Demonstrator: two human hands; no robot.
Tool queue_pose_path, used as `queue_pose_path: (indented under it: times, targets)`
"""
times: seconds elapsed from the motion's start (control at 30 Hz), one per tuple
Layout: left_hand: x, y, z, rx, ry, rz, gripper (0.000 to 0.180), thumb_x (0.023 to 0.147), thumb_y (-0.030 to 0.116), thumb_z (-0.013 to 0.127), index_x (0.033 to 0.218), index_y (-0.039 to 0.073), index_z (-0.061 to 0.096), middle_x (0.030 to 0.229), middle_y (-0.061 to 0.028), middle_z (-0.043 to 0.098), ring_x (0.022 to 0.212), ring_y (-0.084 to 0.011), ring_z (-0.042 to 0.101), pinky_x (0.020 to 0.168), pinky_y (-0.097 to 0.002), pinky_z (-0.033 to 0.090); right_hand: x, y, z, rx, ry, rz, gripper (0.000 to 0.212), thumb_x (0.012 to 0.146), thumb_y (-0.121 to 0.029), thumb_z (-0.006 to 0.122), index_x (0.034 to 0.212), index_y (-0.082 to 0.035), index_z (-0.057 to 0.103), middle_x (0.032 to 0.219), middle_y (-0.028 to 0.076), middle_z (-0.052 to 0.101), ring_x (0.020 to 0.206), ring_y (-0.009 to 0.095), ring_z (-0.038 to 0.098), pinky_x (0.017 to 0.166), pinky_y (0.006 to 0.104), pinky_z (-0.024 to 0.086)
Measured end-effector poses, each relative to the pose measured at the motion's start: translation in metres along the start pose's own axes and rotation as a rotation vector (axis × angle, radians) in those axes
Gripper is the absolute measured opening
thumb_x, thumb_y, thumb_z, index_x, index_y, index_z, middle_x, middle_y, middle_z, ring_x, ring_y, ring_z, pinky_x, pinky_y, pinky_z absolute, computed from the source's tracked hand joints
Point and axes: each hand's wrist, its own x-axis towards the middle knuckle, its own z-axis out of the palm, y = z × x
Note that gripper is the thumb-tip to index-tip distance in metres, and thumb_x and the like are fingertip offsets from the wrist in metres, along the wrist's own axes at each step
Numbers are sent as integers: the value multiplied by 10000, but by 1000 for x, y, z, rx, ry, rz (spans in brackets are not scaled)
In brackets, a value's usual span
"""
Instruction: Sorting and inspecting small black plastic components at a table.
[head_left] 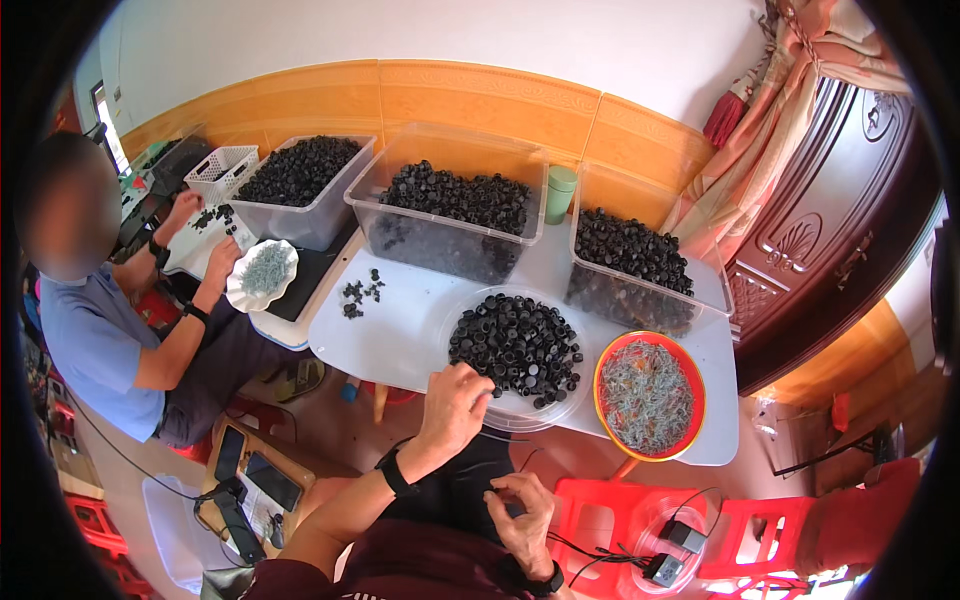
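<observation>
My left hand [455, 408] is at the near left rim of a round clear tray [575, 400], its fingers pinched together. What they hold, if anything, is hidden. A heap of small black plastic caps [515, 345] fills the tray. Lower down, in front of my body, my right hand [524, 515] has its fingers curled round a small black part, seemingly a cap, mostly covered by the fingers. A red bowl with a yellow rim [701, 400] stands right of the tray, holding many thin silvery metal pieces [648, 400].
Clear bins [440, 235] of black parts line the wall. Several loose black parts [360, 292] lie on the white table [400, 345]. At left, a co-worker [120, 320] handles parts beside a white scalloped dish [234, 288]. Red stools [590, 500] and cables [610, 555] are near my right arm.
</observation>
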Motion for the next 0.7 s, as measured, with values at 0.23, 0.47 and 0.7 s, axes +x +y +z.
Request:
queue_pose_path:
  times: [0.23, 0.47, 0.7]
  targets:
    - [6, 13, 12, 166, -97, 44, 178, 647, 103, 717, 803, 102, 631, 775, -26, 518, 752, -220, 498, 676, -357, 348, 0, -1, 3, -10, -21, 5, 190, 650, 82, 685, 816, 8, 628, 801, 88, 587, 642, 139, 616, 578, 229, 523]
    - [3, 11, 19, 222, -139, 116, 144, 689, 85, 674, 819, 96, 614, 773, -28, 508, 750, -221, 490, 684, -358, 341, 0, 3, -2, 70, -42, 93, 203, 681, 106, 666, 861, 14, 638, 852, 80, 566, 708, 135, 614, 631, 227, 535]
    - [6, 9, 12, 229, -165, 125, 135, 710, 74, 655, 835, 107, 618, 790, -42, 526, 770, -226, 492, 694, -357, 335, 9, 9, -14, 338, -19, 256, 198, 728, 114, 628, 910, 37, 638, 924, 78, 538, 782, 155, 622, 663, 223, 540]
